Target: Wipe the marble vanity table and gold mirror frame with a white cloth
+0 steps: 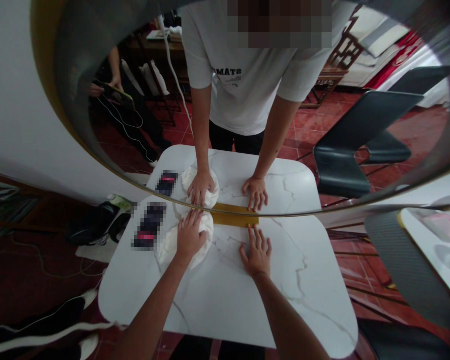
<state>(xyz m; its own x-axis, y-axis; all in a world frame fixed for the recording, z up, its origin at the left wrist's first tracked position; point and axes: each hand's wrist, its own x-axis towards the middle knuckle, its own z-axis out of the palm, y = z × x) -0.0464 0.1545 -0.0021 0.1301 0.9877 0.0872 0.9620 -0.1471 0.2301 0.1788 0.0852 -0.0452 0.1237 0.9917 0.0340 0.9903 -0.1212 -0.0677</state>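
My left hand (190, 236) lies on a bunched white cloth (207, 234), its fingers stretched out flat over it and pointing towards the mirror (300, 120). The cloth rests on the white marbled table (225, 300). To the right of it, my right hand (258, 254) is laid on the bare tabletop with fingers spread. Its fingertips reach the gold base (230, 218) of the mirror. Both hands and the cloth show again in the reflection. Whether the left fingers pinch any cloth is hard to see.
A blurred-out dark object with a red band (149, 227) lies left of the cloth. Chairs stand at the right, one with a plastic-wrapped thing on a grey-white seat (431, 260). A black bag (92, 225) and a white cable (60, 335) are at the left. The mirror reflects another person holding a phone.
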